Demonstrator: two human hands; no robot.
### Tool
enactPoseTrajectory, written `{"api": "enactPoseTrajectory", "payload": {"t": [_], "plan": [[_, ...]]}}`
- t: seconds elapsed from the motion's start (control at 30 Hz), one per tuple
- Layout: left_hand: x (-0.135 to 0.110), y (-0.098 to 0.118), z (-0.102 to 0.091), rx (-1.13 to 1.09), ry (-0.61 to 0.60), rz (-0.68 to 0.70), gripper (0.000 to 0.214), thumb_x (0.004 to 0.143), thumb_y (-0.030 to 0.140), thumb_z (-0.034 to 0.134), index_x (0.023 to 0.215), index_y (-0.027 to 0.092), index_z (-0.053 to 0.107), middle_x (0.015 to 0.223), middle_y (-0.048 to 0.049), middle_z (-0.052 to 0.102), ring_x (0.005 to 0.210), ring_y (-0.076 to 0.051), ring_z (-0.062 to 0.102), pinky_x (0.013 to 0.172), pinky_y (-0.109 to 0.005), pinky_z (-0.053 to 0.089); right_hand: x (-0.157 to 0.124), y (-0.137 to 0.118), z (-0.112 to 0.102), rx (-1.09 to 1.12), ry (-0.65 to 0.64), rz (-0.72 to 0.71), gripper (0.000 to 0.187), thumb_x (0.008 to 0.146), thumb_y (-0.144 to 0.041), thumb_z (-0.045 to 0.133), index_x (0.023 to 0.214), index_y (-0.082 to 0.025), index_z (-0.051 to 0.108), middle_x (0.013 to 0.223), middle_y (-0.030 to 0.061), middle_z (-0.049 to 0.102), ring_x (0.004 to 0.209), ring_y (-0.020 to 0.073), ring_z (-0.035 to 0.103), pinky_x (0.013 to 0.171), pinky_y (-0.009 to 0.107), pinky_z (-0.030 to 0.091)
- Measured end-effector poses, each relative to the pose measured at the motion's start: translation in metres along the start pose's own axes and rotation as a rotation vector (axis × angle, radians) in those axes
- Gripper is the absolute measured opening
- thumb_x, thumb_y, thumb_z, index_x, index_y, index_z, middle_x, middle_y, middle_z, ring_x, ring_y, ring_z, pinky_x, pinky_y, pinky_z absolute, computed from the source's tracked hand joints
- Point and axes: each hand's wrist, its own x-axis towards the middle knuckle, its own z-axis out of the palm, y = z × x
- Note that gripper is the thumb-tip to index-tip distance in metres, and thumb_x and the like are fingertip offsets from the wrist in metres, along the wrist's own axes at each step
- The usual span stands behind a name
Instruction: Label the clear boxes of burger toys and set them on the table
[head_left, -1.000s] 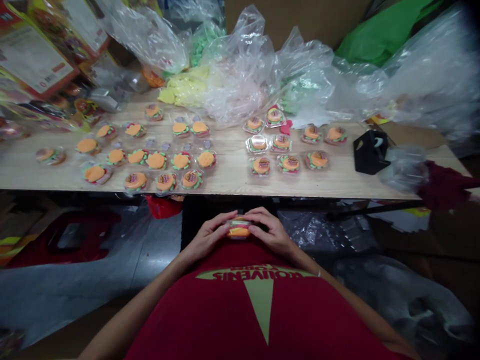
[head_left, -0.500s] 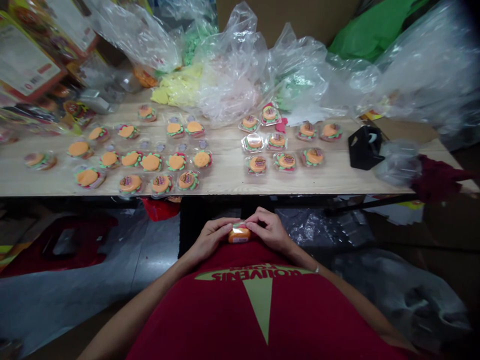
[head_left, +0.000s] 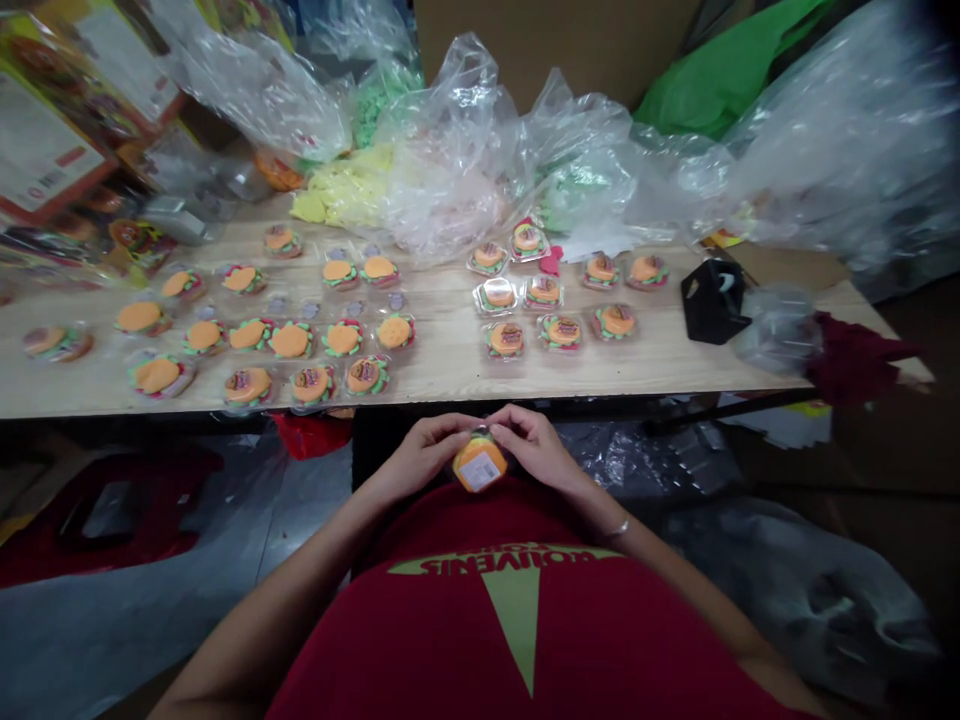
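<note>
Between both hands, close to my body and below the table edge, is a toy burger in a clear plastic case (head_left: 480, 464). Its orange side with a white printed label faces up toward me. My left hand (head_left: 429, 452) grips its left upper edge with thumb and fingers. From the other side, my right hand (head_left: 534, 446) pinches the top right edge, thumb near the middle. Across the table (head_left: 442, 385) lie several more cased toy burgers, such as a labelled burger (head_left: 247, 385) at the left and another burger (head_left: 505, 340) nearer the middle.
Clear plastic bags with yellow pieces (head_left: 345, 185) and green pieces (head_left: 577, 190) line the table's back. A black tape dispenser (head_left: 712, 300) and clear plastic shells (head_left: 778, 328) stand at the right. Printed cards (head_left: 52, 150) are stacked at the far left. A red stool (head_left: 112, 515) is on the floor.
The cased burger has been tilted between my hands, so its labelled side now shows more fully. The head view has shifted slightly, moving the table lower in the picture.
</note>
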Motion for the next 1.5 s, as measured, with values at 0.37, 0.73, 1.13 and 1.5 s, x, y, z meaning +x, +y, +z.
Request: {"api": "enactPoseTrajectory", "payload": {"t": [0.37, 0.73, 1.13, 1.5], "plan": [[-0.044, -0.020, 0.021, -0.027, 0.305, -0.071, 0.021, 0.073, 0.034, 0.070, 0.078, 0.014, 0.068, 0.077, -0.0025, 0.067, 0.072, -0.015, 0.059, 0.069, -0.026, 0.046, -0.023, -0.015, -0.022, -0.010, -0.112, 0.114, 0.014, 0.083, -0.028, 0.058, 0.089, -0.016, 0.063, 0.075, 0.0002, 0.059, 0.063, 0.0109, 0.052, 0.058, 0.023, 0.041], [-0.044, 0.014, 0.027, 0.362, 0.089, 0.099, 0.017, 0.084, 0.030, 0.057, 0.083, 0.016, 0.065, 0.081, -0.0038, 0.065, 0.076, -0.016, 0.058, 0.069, -0.026, 0.045, -0.025, -0.061, -0.043, -0.394, -0.380, -0.019, 0.011, 0.086, -0.024, 0.056, 0.081, -0.017, 0.063, 0.069, 0.0001, 0.060, 0.059, 0.0103, 0.051, 0.053, 0.023, 0.038], [-0.033, 0.020, 0.027, 0.351, 0.050, 0.016, 0.016, 0.080, 0.028, 0.057, 0.075, 0.015, 0.063, 0.073, -0.0023, 0.064, 0.070, -0.015, 0.055, 0.064, -0.025, 0.042, -0.034, -0.052, -0.037, -0.348, -0.284, 0.032, 0.012, 0.084, -0.021, 0.055, 0.076, -0.016, 0.062, 0.068, 0.0007, 0.060, 0.060, 0.0107, 0.050, 0.053, 0.023, 0.036], [-0.025, 0.029, 0.013, 0.379, -0.218, -0.034, 0.017, 0.083, 0.029, 0.056, 0.082, 0.015, 0.065, 0.075, -0.0024, 0.065, 0.068, -0.014, 0.055, 0.061, -0.023, 0.043, -0.028, -0.052, -0.039, -0.258, -0.377, 0.116, 0.012, 0.085, -0.024, 0.056, 0.076, -0.017, 0.060, 0.066, -0.0006, 0.057, 0.058, 0.0105, 0.048, 0.052, 0.023, 0.036]]}}
